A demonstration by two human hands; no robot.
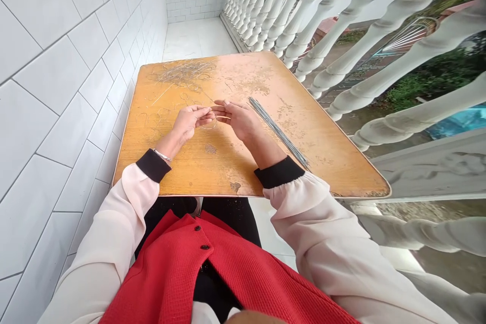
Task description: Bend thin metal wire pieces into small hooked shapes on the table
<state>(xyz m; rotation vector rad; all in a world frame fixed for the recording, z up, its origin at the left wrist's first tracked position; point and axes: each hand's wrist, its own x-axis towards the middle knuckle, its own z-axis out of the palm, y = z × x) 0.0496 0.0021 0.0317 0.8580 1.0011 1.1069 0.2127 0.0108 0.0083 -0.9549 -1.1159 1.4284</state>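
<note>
My left hand (189, 122) and my right hand (234, 119) meet above the middle of a worn orange wooden tabletop (243, 162). Their fingertips pinch a thin silver wire (209, 125), which bends into a small loop just below them. A tangled heap of similar wire (186, 72) lies at the table's far end. Loose curled wire pieces (152, 117) are scattered to the left of my left hand. To the right of my right hand lies a straight bundle of thin metal rods (279, 131).
A white tiled wall (76, 86) runs along the table's left side. White balusters (341, 35) stand along the right side, and a tiled floor (199, 35) stretches beyond the far edge. My red vest (201, 268) and sleeves fill the view's bottom.
</note>
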